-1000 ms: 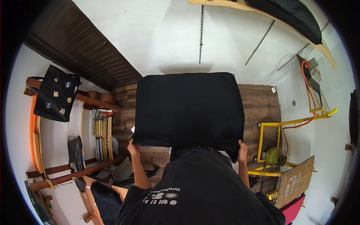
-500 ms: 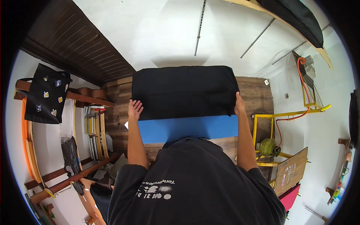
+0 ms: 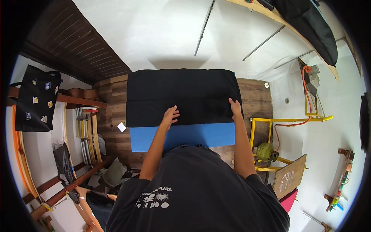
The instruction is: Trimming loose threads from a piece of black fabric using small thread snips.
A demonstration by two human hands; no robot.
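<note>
A black cloth (image 3: 177, 87) lies spread and fairly flat, folded into a wide rectangle, over the far part of a blue surface (image 3: 185, 136). A blue strip shows along its near edge. Over the near half of the cloth, about its middle, is my left hand (image 3: 170, 117), fingers apart and holding nothing; whether it touches the fabric I cannot tell. My right hand (image 3: 235, 108) rests at the cloth's right edge near the corner, fingers extended, with no fabric visibly gripped.
Wooden flooring (image 3: 116, 96) surrounds the blue surface, with a small white square (image 3: 121, 127) to the left. A yellow metal frame (image 3: 253, 137) and a green gas cylinder (image 3: 266, 152) stand at right. A black bag (image 3: 38, 98) hangs on the left rack. A white wall rises beyond.
My left hand has moved right, from the cloth's left edge to over its middle. My right hand has shifted slightly inward at the right edge. The view has shifted a little.
</note>
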